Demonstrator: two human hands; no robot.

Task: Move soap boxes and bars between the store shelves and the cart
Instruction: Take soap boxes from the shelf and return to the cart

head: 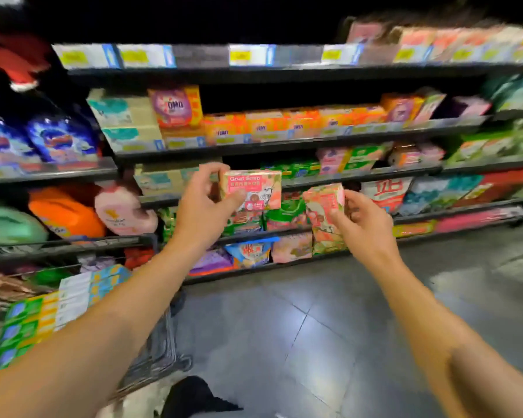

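Observation:
My left hand point(207, 203) pinches a pink goat soap box point(255, 188) by its left edge, its printed front facing me. My right hand point(360, 221) grips a second pink and green soap box point(323, 209), which is tilted and turned edge-on. Both boxes are held up in front of the lower store shelves point(299, 176), about a box-width apart. The wire cart point(151, 357) stands at the lower left, under my left forearm, with stacked green, yellow and white boxes point(52, 309) inside.
Shelves of orange detergent boxes point(284, 122), green soap packs point(287, 211) and blue bags point(43, 140) fill the wall ahead. Grey tiled floor point(314, 327) lies between me and the shelves. A dark shoe point(191, 396) shows at the bottom.

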